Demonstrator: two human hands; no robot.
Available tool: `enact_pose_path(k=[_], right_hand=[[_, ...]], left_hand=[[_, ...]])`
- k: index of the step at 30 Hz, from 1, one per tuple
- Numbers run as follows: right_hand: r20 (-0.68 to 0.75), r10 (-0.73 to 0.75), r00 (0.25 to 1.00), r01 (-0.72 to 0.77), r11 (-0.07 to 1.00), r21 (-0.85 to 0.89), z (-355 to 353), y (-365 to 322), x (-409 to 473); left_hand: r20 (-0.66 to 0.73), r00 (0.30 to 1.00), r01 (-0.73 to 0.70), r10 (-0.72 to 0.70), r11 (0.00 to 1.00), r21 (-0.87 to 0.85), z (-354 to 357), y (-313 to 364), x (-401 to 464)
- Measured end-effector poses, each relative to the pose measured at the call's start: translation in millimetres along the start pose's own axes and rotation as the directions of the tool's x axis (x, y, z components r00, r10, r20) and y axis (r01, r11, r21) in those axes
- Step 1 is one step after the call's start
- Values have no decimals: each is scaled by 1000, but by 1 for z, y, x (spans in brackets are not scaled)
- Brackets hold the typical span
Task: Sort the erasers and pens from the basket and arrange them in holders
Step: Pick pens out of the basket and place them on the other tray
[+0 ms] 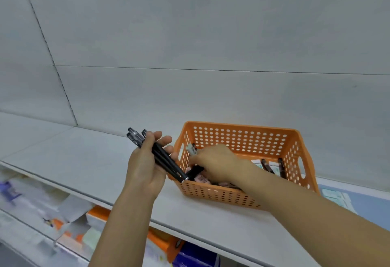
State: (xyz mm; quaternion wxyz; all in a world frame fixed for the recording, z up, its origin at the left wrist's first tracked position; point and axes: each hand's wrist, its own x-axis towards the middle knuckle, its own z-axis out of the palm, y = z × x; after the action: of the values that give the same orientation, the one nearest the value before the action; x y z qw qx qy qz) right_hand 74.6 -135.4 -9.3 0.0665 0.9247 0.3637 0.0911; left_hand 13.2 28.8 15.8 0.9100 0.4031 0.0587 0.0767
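Orange basket (pixel 242 140) sits on a white shelf (pixel 84 161), holding pens (pixel 266 166) and erasers (pixel 201 179). Left hand (pixel 147 161), just beside the basket's left wall, grips a bundle of black pens (pixel 160 157). Right hand (pixel 215 159) reaches inside, fingers curled around another black pen (pixel 195 171).

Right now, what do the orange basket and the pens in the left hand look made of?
Orange basket: likely moulded plastic, matte, with even rows of punched holes and handle cut-outs. Pens in the left hand: probably plastic barrels, glossy black with clear sections at the far ends.
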Motion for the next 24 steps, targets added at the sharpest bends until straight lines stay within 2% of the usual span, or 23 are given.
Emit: enact_pose_path(k=[3,5,7,9,10,12,13,14,15,17,20,22,24], right_hand=[[10,-113,994,113,980,-161,0,5,3],[28,-133,991,136,974,-184,1,10,0],[24,-75,997,78,980,-182,-2,18,-7],[-110,44,993,-55,994,-95,-9,27,-16],[-238,115,964,-125,992,-24,-13,31,-22],[-514,266,816,-200,963,181,-23,32,-33],[-607,323,726,-149,936,319,-27,30,-37],[-658,337,673,-39,905,424,-32,26,-40],[-691,303,656,91,878,471,-36,21,-42],[-708,146,691,268,858,438,-41,13,-48],[-672,-8,741,309,892,329,-45,18,-59],[-614,-12,789,287,891,352,-48,23,-66],[-514,131,848,146,874,464,-48,21,-73]], left_hand=[[7,996,84,-84,994,-64,2,-1,-1],[5,992,129,-129,986,-102,4,-2,-2],[14,987,161,-161,978,-135,7,-4,-2],[20,981,195,-195,968,-155,11,-8,-2],[25,975,220,-219,962,-162,14,-10,-2],[42,960,279,-277,944,-173,23,-18,-3],[50,951,309,-305,934,-182,29,-23,-4],[66,942,335,-328,923,-192,36,-27,-6],[91,935,355,-344,912,-205,42,-31,-7],[160,918,392,-362,884,-254,51,-38,-9],[243,893,444,-379,833,-331,55,-41,-7],[226,904,422,-362,838,-346,58,-42,-6],[170,939,342,-300,870,-354,62,-42,-3]])
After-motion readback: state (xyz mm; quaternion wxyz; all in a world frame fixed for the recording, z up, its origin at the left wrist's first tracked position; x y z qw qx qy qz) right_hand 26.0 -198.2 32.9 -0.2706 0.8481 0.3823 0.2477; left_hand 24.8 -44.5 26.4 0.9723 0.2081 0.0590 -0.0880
